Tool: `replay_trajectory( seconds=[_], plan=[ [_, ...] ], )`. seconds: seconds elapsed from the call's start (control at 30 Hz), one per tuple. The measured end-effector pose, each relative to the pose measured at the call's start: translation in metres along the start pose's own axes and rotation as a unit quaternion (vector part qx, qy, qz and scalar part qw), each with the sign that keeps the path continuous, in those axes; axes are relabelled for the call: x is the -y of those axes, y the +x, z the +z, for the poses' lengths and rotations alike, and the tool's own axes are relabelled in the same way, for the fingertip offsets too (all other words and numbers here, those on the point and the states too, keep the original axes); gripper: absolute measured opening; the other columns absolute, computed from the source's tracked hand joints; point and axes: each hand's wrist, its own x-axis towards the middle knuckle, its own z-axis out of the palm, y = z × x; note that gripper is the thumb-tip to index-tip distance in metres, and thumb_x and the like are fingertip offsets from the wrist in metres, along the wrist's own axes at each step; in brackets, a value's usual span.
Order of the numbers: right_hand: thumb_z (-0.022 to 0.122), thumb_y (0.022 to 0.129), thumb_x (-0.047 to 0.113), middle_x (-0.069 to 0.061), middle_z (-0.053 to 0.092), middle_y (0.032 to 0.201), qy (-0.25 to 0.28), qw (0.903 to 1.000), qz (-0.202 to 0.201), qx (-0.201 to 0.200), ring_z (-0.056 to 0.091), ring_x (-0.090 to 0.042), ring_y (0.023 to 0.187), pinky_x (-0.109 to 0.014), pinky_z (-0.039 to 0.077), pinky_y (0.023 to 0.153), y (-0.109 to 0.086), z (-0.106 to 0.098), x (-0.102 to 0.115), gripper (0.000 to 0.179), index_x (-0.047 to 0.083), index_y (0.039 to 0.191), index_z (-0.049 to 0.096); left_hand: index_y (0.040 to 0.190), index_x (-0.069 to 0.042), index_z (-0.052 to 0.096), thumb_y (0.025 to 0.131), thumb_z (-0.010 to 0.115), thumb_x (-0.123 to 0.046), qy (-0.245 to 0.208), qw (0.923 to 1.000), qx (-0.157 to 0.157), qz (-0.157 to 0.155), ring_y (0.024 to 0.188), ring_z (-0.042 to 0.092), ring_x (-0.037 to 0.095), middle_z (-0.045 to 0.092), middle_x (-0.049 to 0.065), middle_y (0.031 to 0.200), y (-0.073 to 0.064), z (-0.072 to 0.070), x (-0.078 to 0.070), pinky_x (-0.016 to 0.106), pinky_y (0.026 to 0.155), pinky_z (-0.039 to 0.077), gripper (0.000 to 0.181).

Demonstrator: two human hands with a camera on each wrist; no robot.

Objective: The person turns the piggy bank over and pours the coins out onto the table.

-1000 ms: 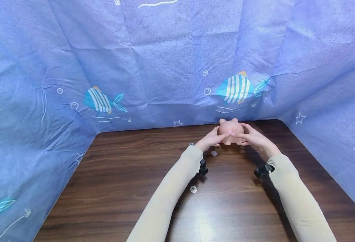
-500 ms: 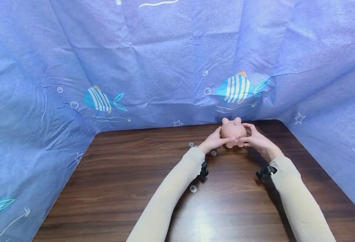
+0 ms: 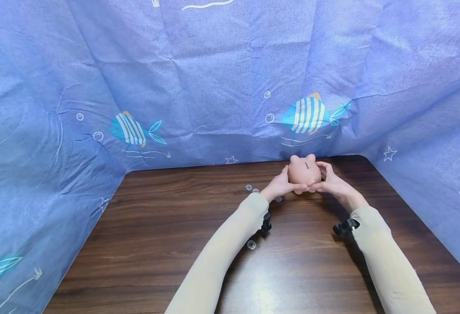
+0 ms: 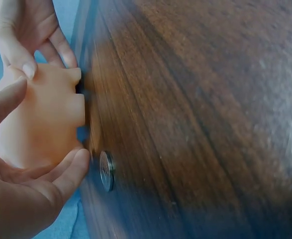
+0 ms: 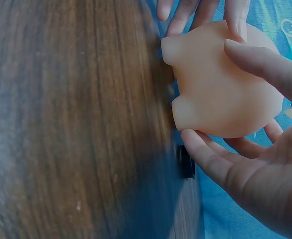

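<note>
A pink piggy bank (image 3: 304, 171) with ears and stubby legs is held near the table's back edge, tilted so that the dark slot in its top shows in the head view. My left hand (image 3: 282, 184) grips its left side, thumb across the near face. On the right side my right hand (image 3: 336, 185) grips it the same way, the two thumb tips close together. In the left wrist view a silver coin (image 4: 106, 171) lies by my left fingertips. The right wrist view has a dark round object (image 5: 186, 162) below my right fingers; its kind is unclear.
More coins lie on the brown wooden table (image 3: 167, 235): one coin (image 3: 249, 187) left of my left wrist, with another beside it, and a nearer coin (image 3: 251, 244) by the left forearm. A blue fish-print curtain (image 3: 214, 87) encloses the back and sides.
Both hands have tipped the piggy bank, bringing its top slot into view. It has also shifted slightly right and a little toward me, with the hands following.
</note>
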Motion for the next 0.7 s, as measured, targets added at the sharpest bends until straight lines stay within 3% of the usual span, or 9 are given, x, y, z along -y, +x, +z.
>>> replay_trajectory(
  seconds=[0.2, 0.33, 0.5, 0.7],
  plan=[
    [0.077, 0.081, -0.003, -0.029, 0.011, 0.161, -0.018, 0.9995, -0.024, 0.003, 0.027, -0.038, 0.138, -0.015, 0.037, 0.089, -0.0009, 0.0003, -0.0043, 0.113, 0.007, 0.157, -0.006, 0.159, -0.009, 0.022, 0.084, 0.083, -0.034, -0.002, 1.0, -0.004, -0.008, 0.122, 0.055, 0.016, 0.054, 0.012, 0.144, -0.0039, 0.0019, -0.0017, 0.026, 0.097, 0.046, 0.1],
    [0.08, 0.08, 0.001, -0.028, 0.01, 0.162, -0.033, 0.9993, -0.021, 0.002, 0.025, -0.039, 0.14, -0.019, 0.03, 0.095, -0.0006, -0.0007, -0.0065, 0.116, 0.008, 0.157, -0.006, 0.16, -0.01, 0.02, 0.085, 0.082, -0.031, -0.02, 0.9997, 0.001, -0.013, 0.125, 0.053, 0.017, 0.051, 0.013, 0.147, -0.0063, 0.0024, -0.0023, 0.027, 0.098, 0.045, 0.1],
    [0.081, 0.08, 0.003, -0.027, 0.008, 0.162, -0.036, 0.9993, -0.011, 0.005, 0.025, -0.039, 0.14, -0.017, 0.032, 0.093, 0.0003, -0.0008, -0.007, 0.116, 0.011, 0.158, -0.006, 0.16, -0.01, 0.018, 0.086, 0.081, -0.033, -0.018, 0.9996, 0.0, -0.021, 0.123, 0.054, 0.018, 0.051, 0.014, 0.147, -0.0077, 0.0028, -0.0028, 0.027, 0.095, 0.046, 0.1],
    [0.076, 0.081, -0.003, -0.029, 0.008, 0.16, -0.028, 0.9991, -0.028, 0.012, 0.028, -0.04, 0.134, -0.014, 0.042, 0.083, 0.0004, -0.0011, -0.008, 0.112, 0.009, 0.157, -0.006, 0.161, -0.009, 0.015, 0.087, 0.08, -0.033, -0.026, 0.9993, 0.004, -0.025, 0.116, 0.055, 0.018, 0.048, 0.016, 0.148, -0.0087, 0.002, -0.004, 0.027, 0.085, 0.05, 0.102]
  ],
)
